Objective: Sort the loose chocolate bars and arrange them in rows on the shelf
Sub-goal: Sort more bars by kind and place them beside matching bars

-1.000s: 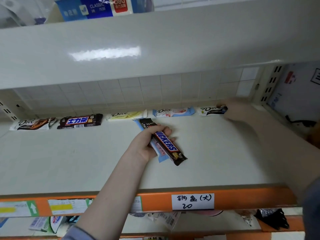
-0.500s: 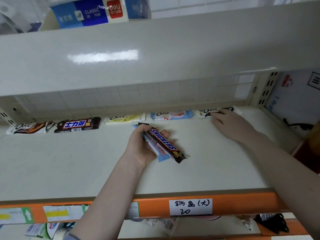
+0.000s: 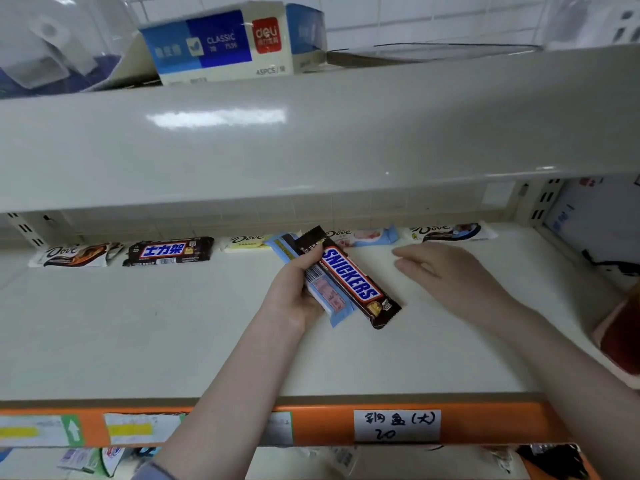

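Observation:
My left hand (image 3: pixel 294 292) grips two bars together above the white shelf (image 3: pixel 173 341): a brown Snickers bar (image 3: pixel 349 280) on top and a light blue bar (image 3: pixel 329 299) under it. Along the shelf's back edge lies a row: a brown-and-white Dove bar (image 3: pixel 74 255), a dark Snickers bar with Chinese lettering (image 3: pixel 168 251), a yellow Dove bar (image 3: pixel 246 241), a pink-and-blue Dove bar (image 3: pixel 365 235) and a dark-and-white Dove bar (image 3: pixel 450 232). My right hand (image 3: pixel 446 271) hovers empty over the shelf, fingers relaxed, just right of the held bars.
An upper shelf (image 3: pixel 311 133) hangs low over the working shelf and carries a blue-and-white tissue box (image 3: pixel 225 43). The shelf front has an orange price rail (image 3: pixel 311 424) with a handwritten label (image 3: pixel 396 425). A red-brown object (image 3: pixel 620 334) sits at the right edge.
My right hand has let go of the dark-and-white Dove bar at the back right and drawn back toward the middle. My left hand has lifted its two bars slightly toward the back row.

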Available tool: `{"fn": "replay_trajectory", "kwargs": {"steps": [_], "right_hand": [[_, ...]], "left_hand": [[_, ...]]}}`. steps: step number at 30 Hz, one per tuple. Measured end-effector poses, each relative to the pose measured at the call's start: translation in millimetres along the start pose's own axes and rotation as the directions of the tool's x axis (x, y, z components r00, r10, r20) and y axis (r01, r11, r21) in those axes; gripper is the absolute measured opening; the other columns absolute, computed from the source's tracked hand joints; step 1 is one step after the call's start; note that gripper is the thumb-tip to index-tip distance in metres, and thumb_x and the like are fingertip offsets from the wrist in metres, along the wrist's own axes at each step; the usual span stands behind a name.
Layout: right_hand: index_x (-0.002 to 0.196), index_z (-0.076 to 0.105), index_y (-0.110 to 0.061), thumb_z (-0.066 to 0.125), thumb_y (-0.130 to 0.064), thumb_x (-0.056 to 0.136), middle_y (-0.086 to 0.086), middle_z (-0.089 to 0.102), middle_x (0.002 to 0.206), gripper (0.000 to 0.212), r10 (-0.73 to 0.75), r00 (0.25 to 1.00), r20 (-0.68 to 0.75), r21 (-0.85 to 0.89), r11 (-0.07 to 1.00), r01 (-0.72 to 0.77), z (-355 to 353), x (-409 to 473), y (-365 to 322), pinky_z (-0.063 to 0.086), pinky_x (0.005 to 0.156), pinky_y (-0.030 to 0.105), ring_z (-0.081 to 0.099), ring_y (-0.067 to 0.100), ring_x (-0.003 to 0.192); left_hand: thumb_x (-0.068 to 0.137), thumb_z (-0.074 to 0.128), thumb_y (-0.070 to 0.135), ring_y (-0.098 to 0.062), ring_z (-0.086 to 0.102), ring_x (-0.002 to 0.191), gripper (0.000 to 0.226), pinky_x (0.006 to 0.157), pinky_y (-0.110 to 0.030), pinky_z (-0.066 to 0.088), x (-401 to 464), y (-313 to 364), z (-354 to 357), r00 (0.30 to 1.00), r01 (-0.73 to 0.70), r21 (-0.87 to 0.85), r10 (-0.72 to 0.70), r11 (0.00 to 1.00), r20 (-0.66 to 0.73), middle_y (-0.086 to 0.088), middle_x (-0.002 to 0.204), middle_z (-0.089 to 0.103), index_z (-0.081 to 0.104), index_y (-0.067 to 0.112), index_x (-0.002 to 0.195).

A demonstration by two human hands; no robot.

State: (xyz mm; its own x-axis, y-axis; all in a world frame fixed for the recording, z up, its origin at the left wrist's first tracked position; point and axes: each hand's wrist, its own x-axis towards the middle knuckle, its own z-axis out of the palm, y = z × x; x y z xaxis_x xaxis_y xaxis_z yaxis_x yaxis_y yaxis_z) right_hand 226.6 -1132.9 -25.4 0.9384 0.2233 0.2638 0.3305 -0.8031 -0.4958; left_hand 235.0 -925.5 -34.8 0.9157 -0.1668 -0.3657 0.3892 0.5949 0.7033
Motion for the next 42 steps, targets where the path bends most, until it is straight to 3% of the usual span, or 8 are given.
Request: {"fn": "replay_trajectory", "kwargs": {"steps": [8, 12, 17, 21, 25, 30, 38, 42], "right_hand": [[0.114, 0.061, -0.024, 0.050, -0.041, 0.087, -0.003, 0.069, 0.103, 0.034, -0.103, 0.989, 0.104, 0.139, 0.986, 0.088, 27.0, -0.7, -36.9, 0.052, 0.077, 0.040, 0.061, 0.012, 0.090], [0.115, 0.057, -0.031, 0.058, -0.049, 0.079, -0.009, 0.064, 0.094, 0.040, -0.179, 0.973, 0.143, 0.101, 0.981, 0.166, 38.2, 3.8, -49.0, 0.050, 0.072, 0.033, 0.057, 0.008, 0.083], [0.122, 0.054, -0.031, 0.061, -0.029, 0.079, -0.003, 0.057, 0.098, 0.043, -0.214, 0.965, 0.154, 0.067, 0.976, 0.206, 47.9, 6.7, -55.3, 0.048, 0.077, 0.033, 0.055, 0.014, 0.087], [0.096, 0.065, -0.027, 0.055, -0.017, 0.082, 0.002, 0.054, 0.077, 0.020, -0.202, 0.965, 0.168, 0.236, 0.959, 0.160, 49.6, 11.6, -60.8, 0.039, 0.062, 0.032, 0.053, 0.017, 0.070], [0.096, 0.067, -0.028, 0.054, -0.017, 0.088, -0.002, 0.067, 0.079, 0.019, -0.133, 0.966, 0.219, 0.510, 0.860, 0.003, 59.5, 16.2, -80.5, 0.045, 0.063, 0.023, 0.061, 0.010, 0.071], [0.090, 0.066, -0.032, 0.059, -0.015, 0.086, -0.024, 0.066, 0.078, 0.018, -0.053, 0.987, 0.150, 0.570, 0.821, -0.042, 80.9, 29.4, -115.4, 0.044, 0.057, 0.005, 0.062, -0.009, 0.073], [0.088, 0.066, -0.037, 0.069, -0.015, 0.078, -0.021, 0.067, 0.085, 0.024, -0.048, 0.985, 0.163, 0.514, 0.857, -0.044, 136.5, 56.2, -198.2, 0.047, 0.062, 0.004, 0.061, -0.011, 0.080], [0.092, 0.067, -0.040, 0.075, -0.018, 0.070, -0.011, 0.068, 0.098, 0.032, -0.061, 0.981, 0.184, 0.485, 0.873, -0.037, 161.4, 66.3, -230.8, 0.053, 0.077, 0.022, 0.065, 0.007, 0.089]], "left_hand": [[0.090, 0.055, 0.016, -0.027, 0.060, 0.077, 0.015, 0.078, -0.044, 0.051, -4.9, 8.0, -4.0, 0.998, -0.004, -0.042, 0.002, 0.999, -0.069, -0.014, 0.082, 0.061, 0.056, 0.003, 0.098], [0.091, 0.054, 0.017, -0.026, 0.060, 0.074, 0.013, 0.072, -0.045, 0.051, -8.8, 13.9, -13.7, 0.994, -0.005, -0.086, -0.005, 0.996, -0.106, -0.013, 0.080, 0.060, 0.056, 0.004, 0.091], [0.087, 0.058, 0.015, -0.024, 0.061, 0.072, 0.010, 0.073, -0.042, 0.054, -16.9, 21.5, -29.9, 0.994, -0.025, -0.091, 0.015, 0.996, -0.111, -0.011, 0.078, 0.062, 0.057, 0.006, 0.086], [0.071, 0.070, 0.015, -0.021, 0.067, 0.064, 0.010, 0.062, -0.035, 0.059, -29.4, 29.3, -49.9, 0.992, -0.066, -0.080, 0.057, 0.995, -0.109, -0.009, 0.069, 0.066, 0.063, 0.008, 0.072], [0.066, 0.074, 0.022, -0.014, 0.065, 0.056, 0.020, 0.057, -0.028, 0.057, -44.8, 45.6, -83.0, 0.988, -0.056, 0.103, 0.070, 0.993, -0.135, -0.003, 0.067, 0.068, 0.064, 0.011, 0.080], [0.079, 0.068, 0.015, -0.013, 0.071, 0.064, 0.010, 0.052, -0.026, 0.056, -57.3, 80.3, -126.4, 0.978, -0.083, 0.243, 0.126, 0.966, -0.166, -0.005, 0.074, 0.073, 0.066, 0.011, 0.087], [0.081, 0.066, 0.010, -0.016, 0.071, 0.062, 0.010, 0.049, -0.027, 0.056, -81.4, 149.0, -211.2, 0.978, -0.066, 0.295, 0.120, 0.953, -0.170, -0.010, 0.077, 0.074, 0.064, 0.007, 0.090], [0.083, 0.063, 0.008, -0.016, 0.070, 0.057, 0.011, 0.049, -0.027, 0.056, -85.8, 175.2, -246.9, 0.983, -0.049, 0.313, 0.101, 0.948, -0.151, -0.011, 0.072, 0.073, 0.063, 0.003, 0.093]]}}
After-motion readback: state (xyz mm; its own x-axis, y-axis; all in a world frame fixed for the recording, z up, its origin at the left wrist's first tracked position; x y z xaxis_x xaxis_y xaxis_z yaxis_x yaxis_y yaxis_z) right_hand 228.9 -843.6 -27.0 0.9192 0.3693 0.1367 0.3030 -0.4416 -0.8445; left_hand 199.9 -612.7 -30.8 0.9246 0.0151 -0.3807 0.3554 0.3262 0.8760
